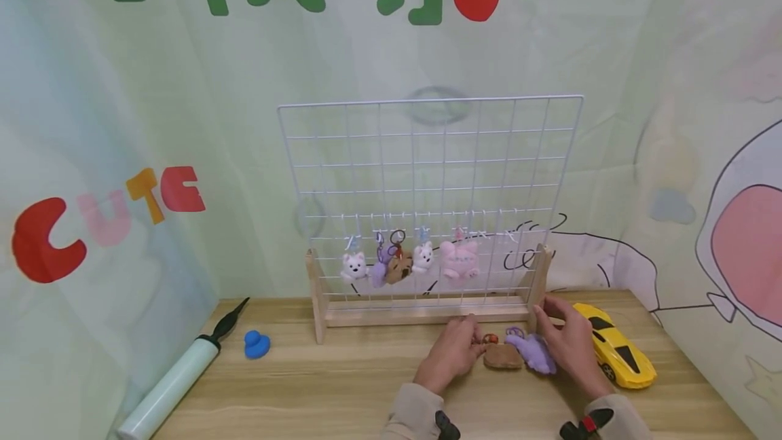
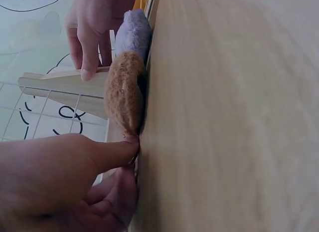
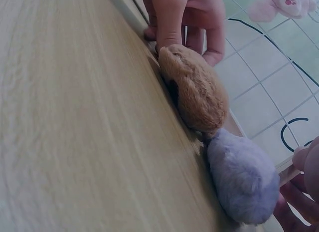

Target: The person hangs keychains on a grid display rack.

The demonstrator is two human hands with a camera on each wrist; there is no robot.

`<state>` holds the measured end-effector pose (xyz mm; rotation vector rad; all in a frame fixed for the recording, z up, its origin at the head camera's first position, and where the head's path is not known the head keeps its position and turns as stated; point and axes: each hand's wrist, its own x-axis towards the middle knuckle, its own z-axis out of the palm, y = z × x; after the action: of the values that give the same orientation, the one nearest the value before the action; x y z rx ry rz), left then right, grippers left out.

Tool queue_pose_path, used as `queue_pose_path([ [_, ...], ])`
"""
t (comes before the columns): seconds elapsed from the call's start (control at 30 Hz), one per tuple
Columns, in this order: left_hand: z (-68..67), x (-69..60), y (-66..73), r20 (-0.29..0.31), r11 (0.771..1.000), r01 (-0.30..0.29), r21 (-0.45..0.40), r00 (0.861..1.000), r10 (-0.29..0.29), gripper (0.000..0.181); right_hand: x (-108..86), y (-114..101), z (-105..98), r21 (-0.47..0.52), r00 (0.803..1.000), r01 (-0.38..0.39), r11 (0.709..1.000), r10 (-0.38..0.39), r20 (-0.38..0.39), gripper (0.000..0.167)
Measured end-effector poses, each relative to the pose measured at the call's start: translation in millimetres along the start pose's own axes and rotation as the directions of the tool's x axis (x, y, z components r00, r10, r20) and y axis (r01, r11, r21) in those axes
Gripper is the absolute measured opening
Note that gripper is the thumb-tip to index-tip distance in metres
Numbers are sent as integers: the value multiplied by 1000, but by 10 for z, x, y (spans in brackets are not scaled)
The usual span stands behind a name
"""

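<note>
A brown plush keychain [image 1: 503, 356] lies on the table in front of a wire grid rack [image 1: 427, 318] with a wooden base. My left hand [image 1: 451, 352] pinches its near end between thumb and finger, as the left wrist view shows at the plush's tip [image 2: 127, 105]. Beside it rests a purple plush keychain [image 1: 533, 353], touching the brown one in the right wrist view. My right hand [image 1: 568, 341] is at the rack's right wooden leg [image 1: 539, 277], its thumb and fingers holding the leg's lower part.
Several plush keychains hang from the grid, among them a pink one [image 1: 460, 260] and a white one [image 1: 354, 267]. A yellow toy car [image 1: 617, 345] stands right of my right hand. On the left are a blue hat-shaped piece [image 1: 256, 344] and a hand pump [image 1: 174, 386].
</note>
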<state>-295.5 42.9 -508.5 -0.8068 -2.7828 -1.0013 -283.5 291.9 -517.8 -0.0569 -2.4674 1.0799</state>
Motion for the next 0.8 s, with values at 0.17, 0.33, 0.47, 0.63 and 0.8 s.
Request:
queue_pose_path([
  [0.17, -93, 11, -15, 82, 992, 9, -122, 997, 1, 21, -1, 9, 0, 3, 1000, 21, 1000, -21, -8, 42],
  [0.33, -205, 56, -45, 37, 924, 60, -378, 998, -50, 18, 22, 3, -9, 11, 999, 30, 999, -30, -20, 42],
  [0.47, -278, 83, -11, -17, 863, 30, -504, 999, -44, 11, 21, -1, -17, 10, 1000, 19, 1000, -19, -5, 43],
  [0.63, -312, 103, 40, -62, 838, -30, -544, 998, -5, 15, 6, 1, -15, 10, 1000, 10, 1000, -10, 0, 43],
  [0.8, -330, 110, 73, -45, 764, 8, -645, 998, -48, 18, 2, 2, -6, 13, 1000, 4, 1000, -4, 4, 43],
])
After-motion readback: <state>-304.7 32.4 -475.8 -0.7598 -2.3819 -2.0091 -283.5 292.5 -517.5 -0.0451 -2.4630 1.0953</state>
